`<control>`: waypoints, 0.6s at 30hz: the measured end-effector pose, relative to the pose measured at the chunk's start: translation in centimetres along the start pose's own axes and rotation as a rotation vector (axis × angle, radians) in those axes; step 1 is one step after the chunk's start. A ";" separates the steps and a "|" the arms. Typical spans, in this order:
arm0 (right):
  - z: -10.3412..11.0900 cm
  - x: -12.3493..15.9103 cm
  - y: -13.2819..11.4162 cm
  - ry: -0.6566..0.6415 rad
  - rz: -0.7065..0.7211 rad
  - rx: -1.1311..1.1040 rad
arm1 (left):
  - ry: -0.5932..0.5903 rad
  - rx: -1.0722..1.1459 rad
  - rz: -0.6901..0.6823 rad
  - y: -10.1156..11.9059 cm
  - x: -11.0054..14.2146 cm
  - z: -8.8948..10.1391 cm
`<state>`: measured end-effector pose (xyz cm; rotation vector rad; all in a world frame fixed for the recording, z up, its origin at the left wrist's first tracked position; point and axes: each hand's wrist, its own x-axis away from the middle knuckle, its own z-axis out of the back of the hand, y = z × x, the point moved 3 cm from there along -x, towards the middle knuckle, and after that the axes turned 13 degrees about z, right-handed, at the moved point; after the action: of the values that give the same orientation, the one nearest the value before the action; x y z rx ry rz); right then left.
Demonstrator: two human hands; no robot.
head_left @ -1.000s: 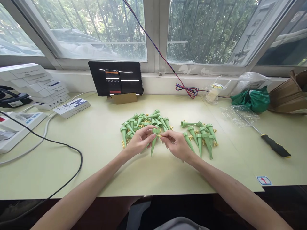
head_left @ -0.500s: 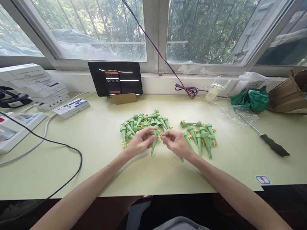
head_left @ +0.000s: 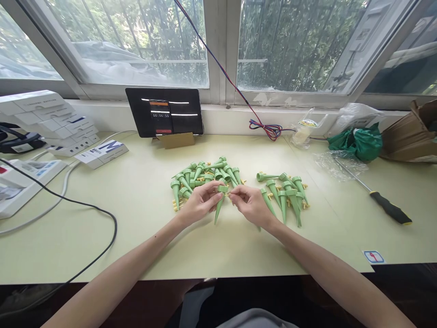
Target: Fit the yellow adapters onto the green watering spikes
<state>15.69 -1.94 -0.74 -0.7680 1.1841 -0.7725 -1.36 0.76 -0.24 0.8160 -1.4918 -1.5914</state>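
Observation:
A green plastic watering spike [head_left: 220, 207] points tip down over the table, its ribbed cap at the top. My left hand [head_left: 202, 200] is closed on it near the cap, thumb in front. Close on its right, my right hand [head_left: 251, 205] pinches a small yellow valve piece at the side of the cap; fingertips hide most of that piece. Behind my left hand lies a heap of green spikes [head_left: 200, 171] mixed with yellow valves. A second group of spikes [head_left: 290, 196] with yellow valves lies to the right of my right hand.
A screwdriver [head_left: 391, 208] lies on the right, near a green bag [head_left: 358, 141] and a cardboard box [head_left: 409, 134]. A tablet [head_left: 184, 111] stands at the back. White boxes [head_left: 48, 118], a power strip [head_left: 30, 182] and a black cable [head_left: 102, 208] occupy the left.
Both hands stay in nearly the same place. The right fingertips have shifted very slightly at the cap's side; the spike remains held in the left hand.

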 end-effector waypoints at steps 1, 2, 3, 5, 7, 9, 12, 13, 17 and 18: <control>-0.1 0.0 0.1 0.009 -0.042 -0.051 | 0.006 -0.001 -0.004 0.0 0.0 0.0; -0.2 0.0 0.1 0.016 -0.079 -0.095 | 0.010 0.002 -0.007 0.1 0.0 -0.1; -0.3 0.0 0.1 0.023 -0.108 -0.132 | 0.013 0.009 -0.010 0.1 0.0 -0.1; -0.4 0.0 0.2 0.036 -0.143 -0.178 | 0.015 0.027 -0.014 0.2 0.0 -0.1; -0.4 -0.1 0.1 0.051 -0.147 -0.187 | 0.014 0.045 -0.012 0.2 -0.1 -0.1; -0.4 -0.2 0.0 0.065 -0.133 -0.175 | 0.014 0.057 -0.004 0.3 -0.1 -0.2; -0.4 -0.2 -0.3 0.078 -0.111 -0.155 | 0.022 0.069 -0.003 0.4 -0.1 -0.2; -0.4 -0.2 -0.4 0.083 -0.107 -0.147 | 0.024 0.071 -0.005 0.5 -0.1 -0.3; -0.3 -0.1 -0.8 0.111 -0.098 -0.106 | 0.038 0.071 -0.018 0.5 -0.1 -0.2; -0.3 -0.1 -0.8 0.119 -0.096 -0.096 | 0.045 0.066 -0.020 0.4 -0.2 -0.2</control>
<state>15.26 -2.30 -0.07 -0.8736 1.3056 -0.8547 -1.05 0.81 0.12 0.9010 -1.5148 -1.5357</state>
